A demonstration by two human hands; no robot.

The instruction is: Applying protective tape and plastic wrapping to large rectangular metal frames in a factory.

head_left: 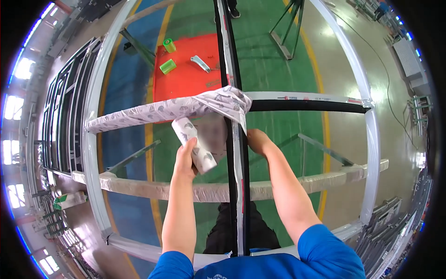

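In my left hand [188,156] is a roll of white wrapping film [195,145] with a grey print, held at a slant; my fingers close round it. A loose sheet of film [211,135] stretches beside the roll toward the upright bar [238,162]. The same film covers the left half of the crossbar [158,109] and lies in folds over the joint [227,100], a pointed end hanging down. My right hand [258,142] is against the right side of the upright bar, just below that end. Its fingertips are hidden, so its grip cannot be made out.
A large frame [371,144] surrounds the bars, resting on a wrapped support beam [204,191]. Beyond the crossbar, a red board [186,46] bears two green tape rolls [168,66] and a pale-handled tool [200,63]. Dark frames [65,107] lean at left; metal profiles [390,237] lie at lower right.
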